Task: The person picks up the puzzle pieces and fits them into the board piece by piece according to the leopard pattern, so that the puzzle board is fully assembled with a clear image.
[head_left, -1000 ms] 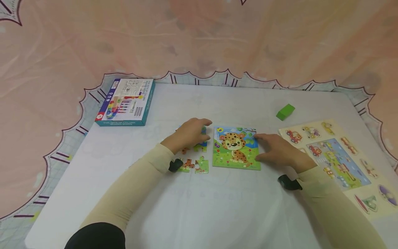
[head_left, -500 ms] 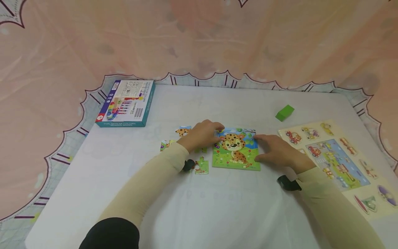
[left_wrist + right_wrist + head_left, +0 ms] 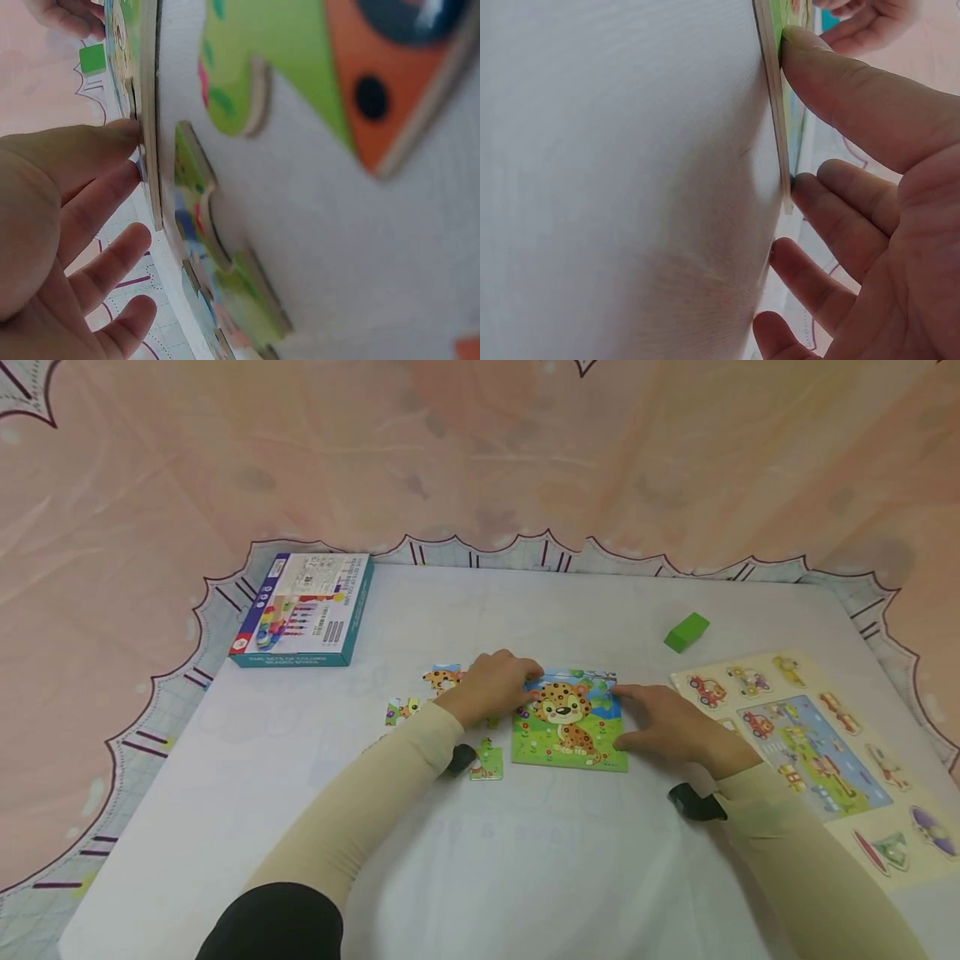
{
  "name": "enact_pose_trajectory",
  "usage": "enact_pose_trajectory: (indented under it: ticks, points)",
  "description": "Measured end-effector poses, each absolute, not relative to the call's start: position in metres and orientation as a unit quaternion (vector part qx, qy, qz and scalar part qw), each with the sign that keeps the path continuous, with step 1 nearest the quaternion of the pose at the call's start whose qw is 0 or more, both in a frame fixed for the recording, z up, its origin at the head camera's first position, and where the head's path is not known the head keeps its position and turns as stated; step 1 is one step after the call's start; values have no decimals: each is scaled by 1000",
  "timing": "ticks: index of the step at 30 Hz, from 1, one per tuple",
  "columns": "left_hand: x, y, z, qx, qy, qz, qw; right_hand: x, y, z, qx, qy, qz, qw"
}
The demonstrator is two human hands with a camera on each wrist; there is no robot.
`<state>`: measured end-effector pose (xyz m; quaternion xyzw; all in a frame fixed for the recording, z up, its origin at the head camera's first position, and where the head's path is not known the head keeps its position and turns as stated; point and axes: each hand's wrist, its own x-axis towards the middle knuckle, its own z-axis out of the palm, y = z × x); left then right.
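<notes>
A square picture board (image 3: pixel 572 737) with a printed leopard lies face up on the white table. My left hand (image 3: pixel 491 685) touches its upper left edge and corner with thumb and forefinger. In the left wrist view, the other fingers of that left hand (image 3: pixel 71 225) spread loosely off the wooden edge. On the opposite side, my right hand (image 3: pixel 667 727) rests thumb and fingertips along the right edge. Several loose puzzle pieces, one a leopard ear piece (image 3: pixel 442 677) and one a green piece (image 3: pixel 487 762), lie left of the board, partly hidden by my left arm.
At the back left is a flat boxed set (image 3: pixel 303 607). A green block (image 3: pixel 687 632) lies behind my right hand. A cream picture board (image 3: pixel 832 693) with small figures lies under and beyond my right arm. Patterned cloth (image 3: pixel 480 452) hangs behind the table.
My left hand has moved right from over the loose pieces to the board's upper left edge, uncovering the ear piece. My right hand and the board stay in place.
</notes>
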<state>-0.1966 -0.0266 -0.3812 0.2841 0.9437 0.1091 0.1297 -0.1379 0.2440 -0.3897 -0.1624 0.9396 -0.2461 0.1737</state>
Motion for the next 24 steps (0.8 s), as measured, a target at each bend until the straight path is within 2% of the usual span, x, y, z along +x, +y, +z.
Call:
enact_pose_trajectory:
  ticks: [16,24]
  points:
    - [-197,-35,-378,255,955,104,109,-138,243,-388,-166,938,-248,176]
    - [-199,-59,-366,234,952,145,135,-139,244,-389,-169,938,-247,175]
